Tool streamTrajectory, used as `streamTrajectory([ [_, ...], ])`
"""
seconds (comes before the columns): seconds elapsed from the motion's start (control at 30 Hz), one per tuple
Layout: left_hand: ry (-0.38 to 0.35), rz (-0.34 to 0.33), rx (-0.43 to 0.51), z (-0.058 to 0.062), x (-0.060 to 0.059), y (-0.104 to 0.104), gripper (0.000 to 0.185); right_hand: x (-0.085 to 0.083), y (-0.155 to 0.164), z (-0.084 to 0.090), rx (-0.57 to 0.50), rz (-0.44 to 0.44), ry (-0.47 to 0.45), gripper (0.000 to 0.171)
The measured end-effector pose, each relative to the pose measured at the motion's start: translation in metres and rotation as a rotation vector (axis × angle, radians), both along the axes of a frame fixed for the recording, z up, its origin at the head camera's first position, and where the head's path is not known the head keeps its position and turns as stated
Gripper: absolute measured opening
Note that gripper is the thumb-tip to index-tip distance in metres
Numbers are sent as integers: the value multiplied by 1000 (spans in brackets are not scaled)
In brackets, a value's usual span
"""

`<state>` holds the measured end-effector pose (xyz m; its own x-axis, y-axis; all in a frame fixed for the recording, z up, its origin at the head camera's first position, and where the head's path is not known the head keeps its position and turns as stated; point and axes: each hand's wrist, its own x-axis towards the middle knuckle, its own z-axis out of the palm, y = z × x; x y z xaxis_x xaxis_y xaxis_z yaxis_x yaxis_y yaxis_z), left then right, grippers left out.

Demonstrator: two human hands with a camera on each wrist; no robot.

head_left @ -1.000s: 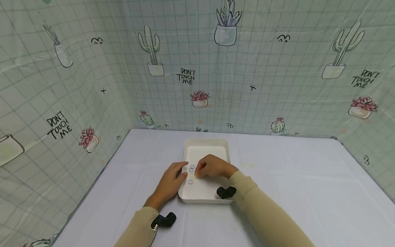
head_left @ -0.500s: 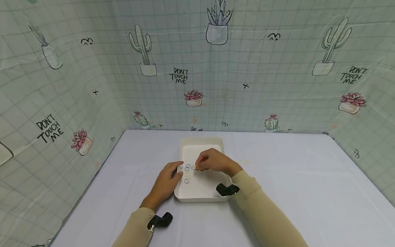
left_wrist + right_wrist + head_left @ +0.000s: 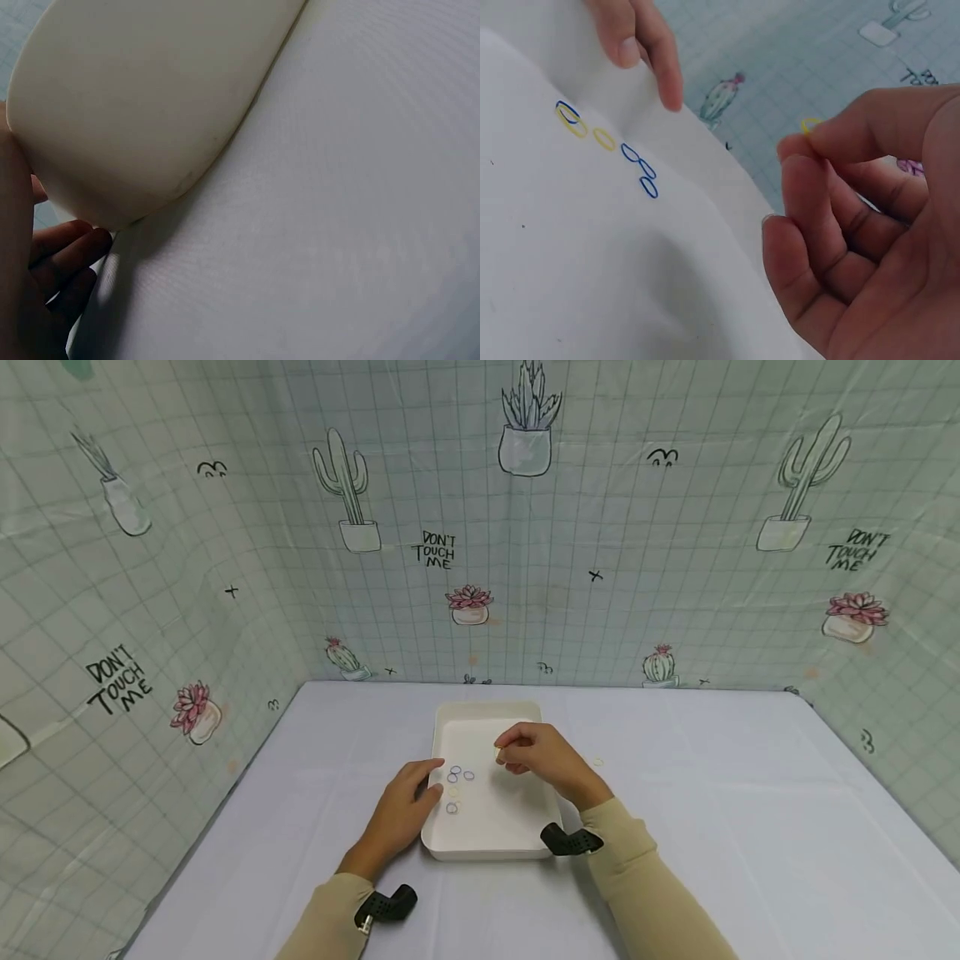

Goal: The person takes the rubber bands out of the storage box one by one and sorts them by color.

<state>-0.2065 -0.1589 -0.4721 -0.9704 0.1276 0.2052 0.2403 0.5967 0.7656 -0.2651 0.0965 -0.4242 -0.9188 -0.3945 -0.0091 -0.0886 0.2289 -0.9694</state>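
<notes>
A white tray (image 3: 517,827) lies on the table in the head view. Several small blue and yellow rings (image 3: 455,781) lie in its left half, and they show in the right wrist view as a row of rings (image 3: 622,154). My right hand (image 3: 501,753) hovers over the tray's middle and pinches a small yellow ring (image 3: 810,124) between thumb and forefinger. My left hand (image 3: 431,777) holds the tray's left rim, thumb over the edge and fingers (image 3: 64,251) curled against the tray's outer wall (image 3: 150,97).
The table is covered with a white cloth (image 3: 712,810). A pale ring (image 3: 597,762) lies on it just right of the tray. Cactus-print sheets (image 3: 675,568) wall the table at the back and both sides.
My right hand has lifted from the cluster of rings and moved up and to the right with a yellow ring pinched. The left hand has stayed on the tray's rim.
</notes>
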Motion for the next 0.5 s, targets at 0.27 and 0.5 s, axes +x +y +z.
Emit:
streamTrajectory([
  [0.27, -31, -5, 2, -4, 4, 5, 43, 6, 7, -5, -39, -45, -39, 27],
  [0.5, -7, 10, 1, -1, -1, 3, 43, 2, 11, -2, -68, -76, -11, 30],
])
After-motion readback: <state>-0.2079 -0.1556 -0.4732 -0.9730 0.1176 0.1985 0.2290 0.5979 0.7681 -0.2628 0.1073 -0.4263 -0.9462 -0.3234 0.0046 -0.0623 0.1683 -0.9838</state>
